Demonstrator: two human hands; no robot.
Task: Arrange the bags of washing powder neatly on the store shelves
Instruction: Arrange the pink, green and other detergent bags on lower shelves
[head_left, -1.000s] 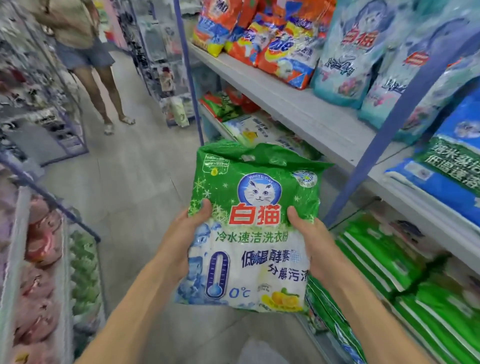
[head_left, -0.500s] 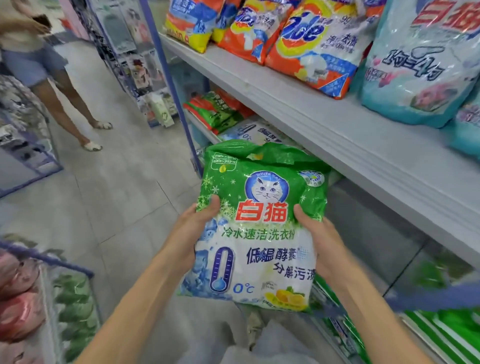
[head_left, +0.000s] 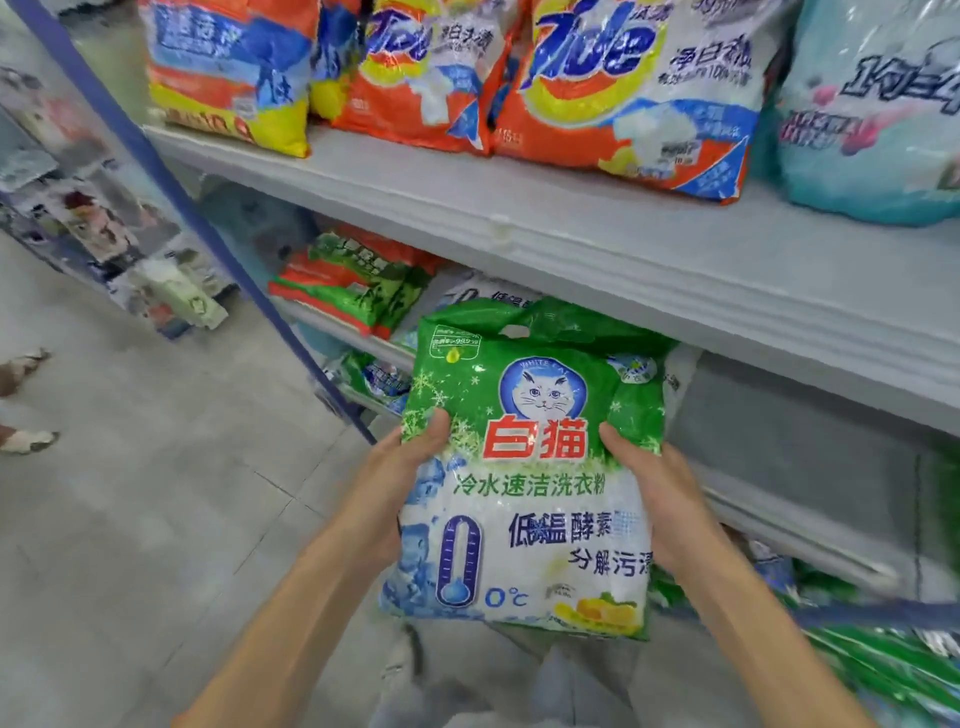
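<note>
Green-and-white plastic filled the middle of my view: the washing-powder bag stood upright between both hands, printed face toward me. My left hand gripped its edge at nine o'clock, thumb laid over the front. My right hand gripped the edge at three o'clock the same way, its fingers wrapped behind the bag where I could not see them.

Over the last second that hold had not altered, but the view had swung. The aisle had nearly dropped out, leaving only a bystander's feet at nine o'clock. The upper shelf board now ran close across from eleven to three o'clock, with the orange bags and a teal bag looming at twelve and two.

The bag's top had come up in front of the opening under that board, where a bare stretch of the lower shelf showed at three o'clock. I judged that I had closed in on the rack and lined the bag up for that gap, near the flat stack at eleven o'clock. It was not yet set down.
</note>
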